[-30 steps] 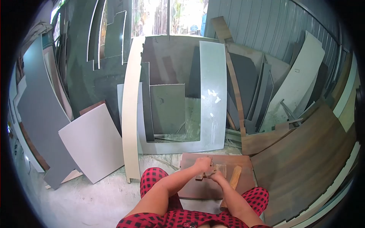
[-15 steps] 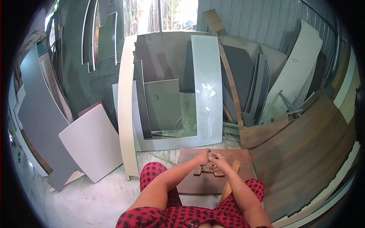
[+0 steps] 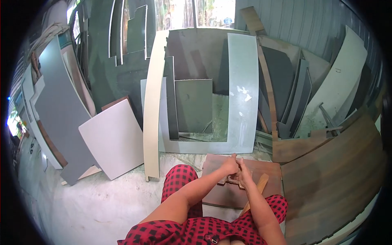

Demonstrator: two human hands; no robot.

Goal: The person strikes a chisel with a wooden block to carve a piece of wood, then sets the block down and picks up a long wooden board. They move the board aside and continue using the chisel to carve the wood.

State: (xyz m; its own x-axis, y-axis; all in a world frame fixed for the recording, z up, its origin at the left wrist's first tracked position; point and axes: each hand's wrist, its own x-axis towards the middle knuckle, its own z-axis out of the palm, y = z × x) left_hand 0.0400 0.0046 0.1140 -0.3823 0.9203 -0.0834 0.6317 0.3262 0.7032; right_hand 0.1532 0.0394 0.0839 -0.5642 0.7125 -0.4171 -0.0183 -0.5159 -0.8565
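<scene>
My left hand (image 3: 230, 165) is closed, its thumb side up, over a reddish-brown board (image 3: 216, 197). Right against it is my right hand (image 3: 245, 174), seen edge-on with its fingers pressed together. Whatever the two hands hold between them is hidden and too small to name. Just below them, a small wooden piece with two short legs (image 3: 222, 182) shows partly on the board. A light wooden strip (image 3: 261, 184) lies slanting beside my right forearm, its lower end near my right knee.
A large brown wood-grain panel (image 3: 326, 183) leans at the right. In front stand a pale blue U-shaped panel (image 3: 241, 94), a tall cream strip (image 3: 152, 110) and a white board (image 3: 112, 139). Grey sheets (image 3: 61, 98) lean at the left. Dark offcuts (image 3: 277, 77) stand against the corrugated wall.
The view has turned left, so everything sits further right. My right hand's fingers have straightened and moved closer alongside my left hand. The small wooden piece is more covered now.
</scene>
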